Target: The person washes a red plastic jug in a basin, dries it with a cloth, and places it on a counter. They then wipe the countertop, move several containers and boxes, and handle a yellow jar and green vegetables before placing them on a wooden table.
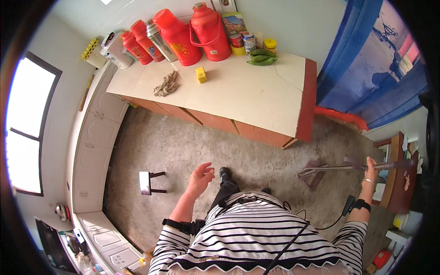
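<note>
My left hand [201, 177] hangs over the concrete floor with its fingers apart and nothing in it. At the right, my right hand [371, 167] is closed around the handles of a long-handled dustpan [312, 174]; a second handle beside the first seems to belong to a broom, but blur hides the details. The dustpan hangs over or rests on the floor; which one I cannot tell. A crumpled cloth [166, 84] and a yellow block [201, 75] lie on the tiled counter [240, 92] ahead of me.
Red thermos flasks [209, 34], cans [249, 40] and green peppers [262, 57] stand or lie along the counter's back. A small stool [145, 183] is on the floor at the left, near white cabinets [94, 154]. Blue curtains [347, 68] hang at the right, above a brown wooden shelf unit [395, 175].
</note>
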A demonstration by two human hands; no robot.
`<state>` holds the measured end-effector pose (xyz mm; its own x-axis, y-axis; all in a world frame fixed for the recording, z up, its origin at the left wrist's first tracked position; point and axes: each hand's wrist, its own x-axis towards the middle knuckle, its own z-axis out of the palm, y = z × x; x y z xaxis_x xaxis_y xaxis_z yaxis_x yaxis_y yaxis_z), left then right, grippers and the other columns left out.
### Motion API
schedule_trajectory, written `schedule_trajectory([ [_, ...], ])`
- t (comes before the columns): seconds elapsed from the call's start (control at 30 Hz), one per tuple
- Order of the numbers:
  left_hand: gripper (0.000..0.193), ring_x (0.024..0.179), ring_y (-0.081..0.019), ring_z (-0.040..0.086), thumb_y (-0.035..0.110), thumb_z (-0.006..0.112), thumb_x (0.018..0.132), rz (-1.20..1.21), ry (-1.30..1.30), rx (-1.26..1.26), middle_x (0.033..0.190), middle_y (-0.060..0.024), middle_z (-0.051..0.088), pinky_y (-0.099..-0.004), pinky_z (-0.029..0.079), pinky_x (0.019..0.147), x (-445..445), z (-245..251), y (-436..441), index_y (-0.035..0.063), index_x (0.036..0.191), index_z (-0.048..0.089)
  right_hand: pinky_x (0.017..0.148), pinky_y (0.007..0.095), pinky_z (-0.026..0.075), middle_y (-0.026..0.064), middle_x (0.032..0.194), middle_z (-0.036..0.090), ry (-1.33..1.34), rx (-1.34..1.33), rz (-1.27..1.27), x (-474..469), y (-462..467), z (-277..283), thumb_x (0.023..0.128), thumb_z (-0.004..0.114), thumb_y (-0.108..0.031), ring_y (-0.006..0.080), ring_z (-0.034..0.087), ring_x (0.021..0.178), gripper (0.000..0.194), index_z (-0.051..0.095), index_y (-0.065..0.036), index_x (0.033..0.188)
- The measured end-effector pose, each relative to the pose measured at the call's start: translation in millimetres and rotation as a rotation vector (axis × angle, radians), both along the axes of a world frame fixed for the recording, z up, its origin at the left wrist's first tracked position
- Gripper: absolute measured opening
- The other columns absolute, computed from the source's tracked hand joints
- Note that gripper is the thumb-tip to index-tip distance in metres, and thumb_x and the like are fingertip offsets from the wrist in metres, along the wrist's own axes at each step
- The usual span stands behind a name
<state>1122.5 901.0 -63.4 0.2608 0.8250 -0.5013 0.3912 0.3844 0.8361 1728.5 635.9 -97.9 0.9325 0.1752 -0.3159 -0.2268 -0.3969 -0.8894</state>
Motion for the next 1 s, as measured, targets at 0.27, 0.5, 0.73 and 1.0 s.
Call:
schedule_trajectory([
  [0.27, 0.041, 0.079, -0.0129, 0.058, 0.018, 0.056, 0.084, -0.048, -0.040, -0.014, 0.097, -0.0076, 0.060, -0.0252, 0.046, 0.066, -36.9, -20.5, 98.5, 0.0030, 0.121, 0.046, 0.104, 0.0396, 0.020, 0.0082, 0.143, 0.021, 0.043, -0.107, -0.285, -62.8, -9.8, 13.8, 0.066, 0.072, -0.048, 0.0246, 0.020, 0.130, 0.097, 0.021, -0.010, 0.139],
  [0.5, 0.040, 0.078, -0.0135, 0.058, 0.016, 0.057, 0.083, -0.068, -0.020, 0.087, 0.094, -0.0084, 0.061, -0.0263, 0.047, 0.069, -98.4, -33.9, 202.3, 0.0019, 0.120, 0.047, 0.100, 0.0370, 0.030, 0.0110, 0.138, 0.031, 0.115, 0.265, -0.644, -190.3, -13.8, -26.7, 0.078, 0.060, -0.046, 0.0237, 0.030, 0.125, 0.074, 0.034, -0.003, 0.132],
  [0.73, 0.042, 0.078, -0.0142, 0.059, 0.014, 0.060, 0.081, 0.063, 0.014, 0.123, 0.102, -0.0118, 0.060, -0.0268, 0.048, 0.068, -134.5, -54.9, 279.3, 0.0036, 0.120, 0.047, 0.072, 0.0365, 0.047, 0.0120, 0.098, 0.057, 0.871, -0.364, 0.110, -301.5, 109.5, -124.6, 0.084, 0.054, -0.023, 0.0253, 0.056, 0.084, 0.027, 0.054, -0.005, 0.104],
  [1.0, 0.062, 0.087, -0.0203, 0.059, 0.013, 0.067, 0.074, 0.121, 0.189, 0.146, 0.130, -0.0171, 0.038, -0.0305, 0.049, 0.076, -124.1, -48.9, 356.8, 0.0085, 0.129, 0.038, 0.051, 0.0236, 0.042, 0.0039, 0.073, 0.058, 0.488, 0.043, 0.473, -270.8, 425.3, -77.3, 0.080, 0.059, -0.016, 0.0107, 0.052, 0.059, 0.016, 0.056, -0.004, 0.090],
])
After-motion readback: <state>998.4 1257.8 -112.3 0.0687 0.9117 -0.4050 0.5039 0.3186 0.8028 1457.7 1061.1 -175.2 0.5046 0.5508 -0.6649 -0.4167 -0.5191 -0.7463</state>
